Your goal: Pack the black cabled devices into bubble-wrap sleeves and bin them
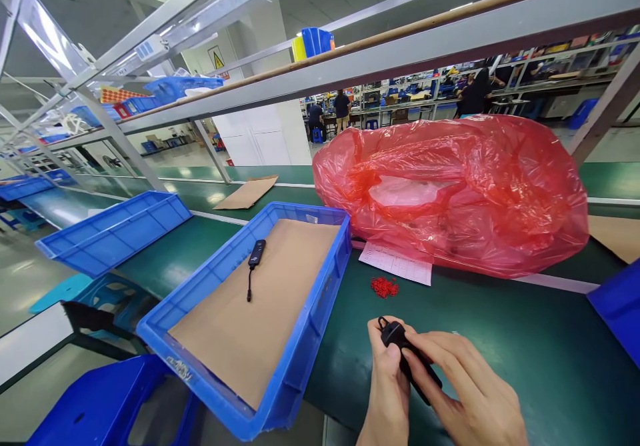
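Both of my hands are together over the green table at the lower right. My left hand (389,389) is closed around a black device (411,359) with a small looped cable at its top end. From the right, the fingers of my right hand (463,383) press on the same device. A similar black device with a short cable (257,254) lies on brown cardboard (270,306) inside a blue tray (313,339), left of my hands. Small red pieces (385,287) form a pile on the table just beyond my hands.
A large red plastic bag (465,199) fills the back right, by a printed sheet (397,263). Another blue tray (115,229) stands at left, near a blue stool (100,399). A metal shelf frame (325,76) crosses overhead. People are far behind.
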`<state>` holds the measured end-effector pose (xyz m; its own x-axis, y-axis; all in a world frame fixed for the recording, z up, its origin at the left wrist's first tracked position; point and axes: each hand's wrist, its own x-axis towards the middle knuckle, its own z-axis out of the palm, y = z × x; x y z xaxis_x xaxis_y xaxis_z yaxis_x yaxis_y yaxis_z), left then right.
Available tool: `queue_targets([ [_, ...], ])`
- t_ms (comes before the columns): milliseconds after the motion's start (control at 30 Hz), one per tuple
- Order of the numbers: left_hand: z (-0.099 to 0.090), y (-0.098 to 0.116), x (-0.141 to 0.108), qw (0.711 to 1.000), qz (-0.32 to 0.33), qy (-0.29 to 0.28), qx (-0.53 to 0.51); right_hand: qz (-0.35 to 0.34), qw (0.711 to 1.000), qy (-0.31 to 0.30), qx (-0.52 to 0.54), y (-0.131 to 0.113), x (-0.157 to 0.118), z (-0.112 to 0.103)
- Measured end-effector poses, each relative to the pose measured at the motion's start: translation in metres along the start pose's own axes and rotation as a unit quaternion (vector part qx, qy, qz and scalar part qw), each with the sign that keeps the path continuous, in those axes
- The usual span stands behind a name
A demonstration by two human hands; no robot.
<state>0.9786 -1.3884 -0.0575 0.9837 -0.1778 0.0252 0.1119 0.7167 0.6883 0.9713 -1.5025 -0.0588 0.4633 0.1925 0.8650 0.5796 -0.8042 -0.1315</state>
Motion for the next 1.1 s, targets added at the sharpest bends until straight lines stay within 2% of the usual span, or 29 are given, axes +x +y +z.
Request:
queue_targets([
  [133, 0.001, 0.001, 0.004, 1.0, -0.01, -0.004, -0.022, 0.0, 0.999, 0.047, 0.021, 0.005, 0.005, -0.005],
  [200, -0.001, 0.005, 0.008, 0.999, -0.029, 0.005, -0.024, 0.081, 0.994, 0.062, 0.045, 0.022, -0.001, -0.007],
  [267, -0.004, 0.009, 0.012, 0.998, -0.046, 0.037, -0.017, 0.211, 0.976, 0.009, 0.054, 0.05, -0.016, -0.006],
  [300, -0.006, 0.011, 0.014, 0.997, -0.05, 0.051, -0.013, 0.27, 0.96, -0.046, 0.055, 0.066, -0.025, -0.003],
  [400, -0.01, 0.009, 0.019, 0.996, -0.064, 0.064, -0.013, 0.336, 0.93, -0.143, 0.048, 0.11, -0.055, 0.008],
  [467, -0.011, 0.002, 0.022, 0.995, -0.082, 0.059, -0.022, 0.352, 0.922, -0.158, 0.04, 0.124, -0.068, 0.015],
  [533, -0.012, -0.006, 0.025, 0.993, -0.094, 0.062, -0.03, 0.366, 0.914, -0.168, 0.047, 0.123, -0.071, 0.018],
  [633, -0.01, -0.017, 0.031, 0.992, -0.086, 0.084, -0.034, 0.354, 0.901, -0.219, 0.12, 0.101, -0.062, 0.012],
  [700, -0.006, -0.022, 0.036, 0.991, -0.075, 0.107, -0.029, 0.346, 0.865, -0.289, 0.219, 0.084, -0.055, 0.005],
  [767, 0.0, -0.027, 0.044, 0.99, -0.068, 0.126, -0.02, 0.356, 0.83, -0.329, 0.275, 0.072, -0.053, 0.002],
  [800, 0.003, -0.03, 0.05, 0.989, -0.066, 0.131, -0.015, 0.366, 0.826, -0.328, 0.275, 0.07, -0.053, 0.002],
  [867, 0.009, -0.036, 0.063, 0.99, -0.07, 0.125, 0.0, 0.38, 0.849, -0.284, 0.233, 0.071, -0.057, 0.004],
  [933, 0.012, -0.042, 0.083, 0.993, -0.06, 0.079, 0.067, 0.402, 0.858, -0.224, 0.225, 0.08, -0.06, 0.008],
  [967, 0.012, -0.044, 0.096, 0.987, -0.041, 0.039, 0.153, 0.428, 0.848, -0.193, 0.244, 0.086, -0.06, 0.009],
  [1000, 0.011, -0.045, 0.111, 0.964, -0.011, -0.008, 0.264, 0.458, 0.832, -0.163, 0.268, 0.093, -0.06, 0.009],
  [1067, 0.008, -0.043, 0.148, 0.874, 0.054, -0.084, 0.476, 0.515, 0.789, -0.117, 0.313, 0.107, -0.06, 0.007],
  [1100, 0.006, -0.04, 0.169, 0.825, 0.073, -0.105, 0.55, 0.535, 0.771, -0.103, 0.329, 0.115, -0.061, 0.005],
])
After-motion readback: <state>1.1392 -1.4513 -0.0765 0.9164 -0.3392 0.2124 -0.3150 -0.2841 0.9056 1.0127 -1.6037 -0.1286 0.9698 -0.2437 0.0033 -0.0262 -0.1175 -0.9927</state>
